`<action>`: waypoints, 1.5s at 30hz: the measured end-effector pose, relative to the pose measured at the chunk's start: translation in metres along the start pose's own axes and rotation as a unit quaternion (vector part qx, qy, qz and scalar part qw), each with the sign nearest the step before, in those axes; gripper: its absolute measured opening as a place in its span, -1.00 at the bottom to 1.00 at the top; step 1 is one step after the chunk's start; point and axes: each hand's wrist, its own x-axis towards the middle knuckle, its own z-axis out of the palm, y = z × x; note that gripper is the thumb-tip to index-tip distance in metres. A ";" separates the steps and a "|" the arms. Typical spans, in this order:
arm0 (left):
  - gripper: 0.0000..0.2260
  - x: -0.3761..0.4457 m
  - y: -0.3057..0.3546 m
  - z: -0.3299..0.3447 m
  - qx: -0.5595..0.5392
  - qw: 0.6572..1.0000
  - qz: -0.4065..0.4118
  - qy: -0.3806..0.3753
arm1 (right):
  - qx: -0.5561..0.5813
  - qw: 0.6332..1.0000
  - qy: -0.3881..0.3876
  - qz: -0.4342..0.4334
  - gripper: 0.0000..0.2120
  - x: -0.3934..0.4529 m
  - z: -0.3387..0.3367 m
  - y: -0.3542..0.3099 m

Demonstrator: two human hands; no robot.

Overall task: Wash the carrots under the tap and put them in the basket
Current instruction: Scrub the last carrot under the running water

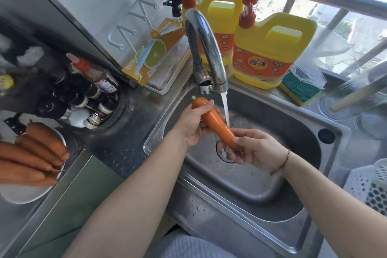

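The carrot (pixel 214 121) lies slantwise over the sink (pixel 272 190) — stalk end gripped by the left hand (pixel 192 130), tip pinched by the right hand (pixel 257 148) — just beside the tap's stream (pixel 225 109), so the white basket (pixel 368 186) sits nearer the right hand.

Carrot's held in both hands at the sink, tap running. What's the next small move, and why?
Probably shift the carrot slightly right, into the stream, and roll it. The water falls just past its right side towards the drain, so little lands on it. The left hand grips the thick end, the right hand the tip; both can turn it.
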 end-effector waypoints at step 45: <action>-0.72 0.006 0.009 -0.026 -0.136 0.983 0.094 0.084 | -0.244 0.947 0.198 -0.065 -0.75 0.001 0.028 -0.012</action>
